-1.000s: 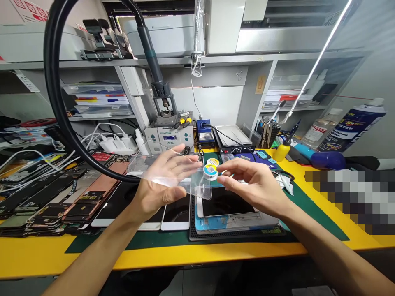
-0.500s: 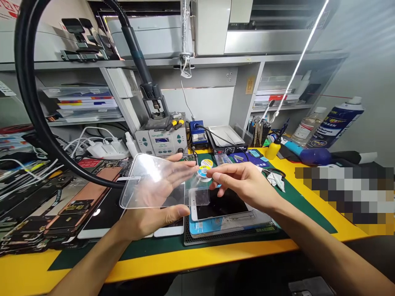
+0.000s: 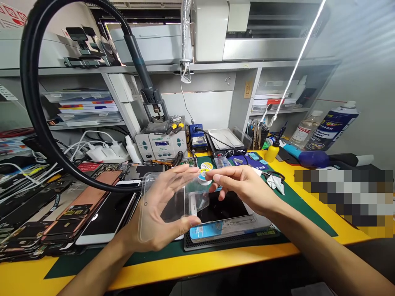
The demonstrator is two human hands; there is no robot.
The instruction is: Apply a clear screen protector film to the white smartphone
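Observation:
A clear screen protector (image 3: 150, 218), a thin see-through panel with rounded corners, stands tilted over the mat. My right hand (image 3: 239, 181) is closed in a pinch at its right end. Behind the panel, my left hand (image 3: 157, 209) is open, with fingers and thumb spread apart and the palm seen through it. Whether the left hand touches the panel I cannot tell. Below the hands lies a white-framed phone (image 3: 220, 209) with a dark screen, on top of a blue and clear package (image 3: 212, 232). A round spool with a yellow label (image 3: 206, 166) stands just past the fingertips.
Phones and opened phone parts (image 3: 77, 205) crowd the left. A soldering station (image 3: 162, 142) stands at the back under a looped black cable (image 3: 26, 90). A yellow bottle (image 3: 272, 152), a spray can (image 3: 335, 125) and a crumpled tissue (image 3: 275, 183) are at the right.
The screen protector has turned, so its left end looks narrower and lower. My left hand has tilted and its fingers curve more. The right hand keeps its pinch in nearly the same place.

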